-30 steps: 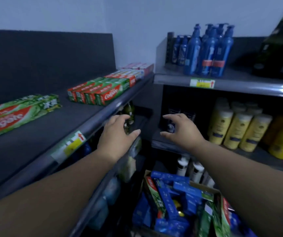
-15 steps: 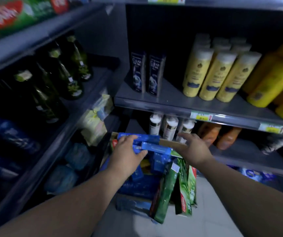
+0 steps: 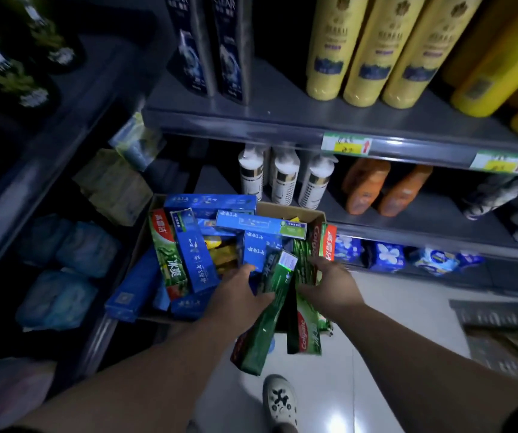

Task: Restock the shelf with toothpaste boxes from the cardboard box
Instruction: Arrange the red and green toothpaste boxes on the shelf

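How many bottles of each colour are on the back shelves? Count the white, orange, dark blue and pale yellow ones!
White bottles: 3
Orange bottles: 2
Dark blue bottles: 2
Pale yellow bottles: 3
Total: 10
The deeper yellow ones at the right edge are cut off, so they are left out.

The carton (image 3: 286, 210) is crammed: blue boxes (image 3: 198, 251) lie crossed over its left and back, leaving only a narrow gap over yellow packs (image 3: 223, 254) in the middle. A dark box (image 3: 261, 332) and a Colgate box (image 3: 306, 332) jut out over the near rim. White bottles (image 3: 282, 179) stand close behind, under a shelf edge (image 3: 251, 123). A rack (image 3: 32, 182) crowds the left. The floor (image 3: 392, 323) on the right lies open, apart from a shoe (image 3: 279, 398).
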{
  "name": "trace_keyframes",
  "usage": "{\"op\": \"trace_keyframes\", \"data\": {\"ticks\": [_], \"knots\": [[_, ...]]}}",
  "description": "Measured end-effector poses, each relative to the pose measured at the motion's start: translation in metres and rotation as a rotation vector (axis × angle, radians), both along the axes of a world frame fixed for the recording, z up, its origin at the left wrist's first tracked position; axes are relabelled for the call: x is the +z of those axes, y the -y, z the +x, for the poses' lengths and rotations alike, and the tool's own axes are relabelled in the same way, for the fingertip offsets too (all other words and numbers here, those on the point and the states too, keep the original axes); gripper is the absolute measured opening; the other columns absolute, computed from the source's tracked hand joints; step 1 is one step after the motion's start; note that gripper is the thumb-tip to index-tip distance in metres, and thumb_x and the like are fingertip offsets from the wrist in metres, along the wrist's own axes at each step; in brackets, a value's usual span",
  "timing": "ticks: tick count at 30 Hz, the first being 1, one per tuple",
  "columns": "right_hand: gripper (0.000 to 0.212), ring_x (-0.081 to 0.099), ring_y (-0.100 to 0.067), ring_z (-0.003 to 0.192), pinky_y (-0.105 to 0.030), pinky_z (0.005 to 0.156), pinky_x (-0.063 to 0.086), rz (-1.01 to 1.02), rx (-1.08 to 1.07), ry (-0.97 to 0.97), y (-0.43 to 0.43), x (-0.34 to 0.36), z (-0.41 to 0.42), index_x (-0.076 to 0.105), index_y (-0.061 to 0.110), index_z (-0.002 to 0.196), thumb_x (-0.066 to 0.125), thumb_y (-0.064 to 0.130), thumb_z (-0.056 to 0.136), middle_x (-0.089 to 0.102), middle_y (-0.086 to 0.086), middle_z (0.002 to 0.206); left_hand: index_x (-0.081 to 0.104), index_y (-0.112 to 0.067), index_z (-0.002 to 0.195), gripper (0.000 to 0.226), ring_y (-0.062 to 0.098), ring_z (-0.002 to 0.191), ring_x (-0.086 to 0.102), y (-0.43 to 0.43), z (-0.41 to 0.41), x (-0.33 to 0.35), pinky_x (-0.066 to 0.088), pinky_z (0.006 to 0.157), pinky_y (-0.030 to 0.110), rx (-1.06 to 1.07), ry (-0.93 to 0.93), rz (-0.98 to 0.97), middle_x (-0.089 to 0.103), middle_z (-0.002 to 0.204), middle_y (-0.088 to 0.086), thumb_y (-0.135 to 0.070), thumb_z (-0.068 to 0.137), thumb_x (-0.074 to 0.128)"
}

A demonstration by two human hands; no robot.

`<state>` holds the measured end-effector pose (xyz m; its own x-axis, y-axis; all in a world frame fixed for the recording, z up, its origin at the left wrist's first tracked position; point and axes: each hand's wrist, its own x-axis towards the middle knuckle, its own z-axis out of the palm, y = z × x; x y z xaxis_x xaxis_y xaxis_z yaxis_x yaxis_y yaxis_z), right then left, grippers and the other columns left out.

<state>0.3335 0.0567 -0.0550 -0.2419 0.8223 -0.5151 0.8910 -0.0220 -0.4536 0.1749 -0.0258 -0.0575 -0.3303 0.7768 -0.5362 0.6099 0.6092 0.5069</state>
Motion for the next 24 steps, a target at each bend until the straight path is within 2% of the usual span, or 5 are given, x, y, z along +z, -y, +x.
{"op": "trace_keyframes", "data": {"ticks": [7, 12, 15, 19, 24], "knots": [[0.077, 0.057, -0.028, 0.108, -0.027, 0.085, 0.044, -0.066, -0.085, 0.019, 0.016, -0.011, -0.006, 0.035, 0.020, 0.141, 0.075, 0.026, 0.075, 0.047, -0.012, 0.127, 0.025, -0.014, 0.147, 0.087, 0.025, 0.121, 0.054, 0.005, 0.009, -0.029, 0.046, 0.094, 0.032, 0.040, 0.075, -0.138, 0.055, 0.135, 0.006, -0.049, 0.081, 0.069], [0.074, 0.060, -0.027, 0.102, -0.026, 0.077, 0.046, -0.109, -0.210, -0.057, 0.017, -0.006, -0.012, 0.039, 0.016, 0.134, 0.077, 0.026, 0.072, 0.060, -0.010, 0.116, 0.047, -0.015, 0.121, 0.054, 0.024, 0.101, 0.060, 0.005, 0.005, -0.023, 0.050, 0.081, 0.032, 0.038, 0.104, -0.115, 0.062, 0.116, 0.006, -0.048, 0.083, 0.067], [0.055, 0.066, -0.028, 0.093, -0.033, 0.076, 0.056, -0.187, -0.421, -0.173, 0.011, 0.006, -0.018, 0.049, 0.015, 0.110, 0.079, 0.029, 0.066, 0.066, -0.009, 0.103, 0.049, -0.014, 0.124, 0.063, 0.023, 0.103, 0.061, 0.004, -0.006, -0.010, 0.050, 0.087, 0.034, 0.122, 0.169, -0.066, 0.063, 0.116, 0.004, -0.052, 0.078, 0.069], [0.031, 0.060, -0.026, 0.054, -0.033, 0.049, 0.052, -0.312, -0.593, -0.418, 0.001, 0.043, -0.024, 0.060, 0.002, 0.082, 0.077, 0.020, 0.063, 0.063, -0.018, 0.070, 0.056, -0.014, 0.113, 0.054, 0.017, 0.099, 0.062, 0.000, -0.030, 0.029, 0.048, 0.093, 0.030, 0.222, 0.276, 0.051, 0.067, 0.108, 0.000, -0.048, 0.075, 0.074], [0.054, 0.065, -0.034, 0.074, -0.054, 0.072, 0.055, -0.439, -0.553, -0.645, -0.012, 0.104, -0.047, 0.065, -0.008, 0.105, 0.074, 0.012, 0.055, 0.069, -0.031, 0.096, 0.053, -0.016, 0.121, 0.040, 0.013, 0.098, 0.058, 0.003, -0.056, 0.104, 0.041, 0.083, 0.022, 0.293, 0.423, 0.215, 0.062, 0.112, -0.001, -0.031, 0.087, 0.069]]}}
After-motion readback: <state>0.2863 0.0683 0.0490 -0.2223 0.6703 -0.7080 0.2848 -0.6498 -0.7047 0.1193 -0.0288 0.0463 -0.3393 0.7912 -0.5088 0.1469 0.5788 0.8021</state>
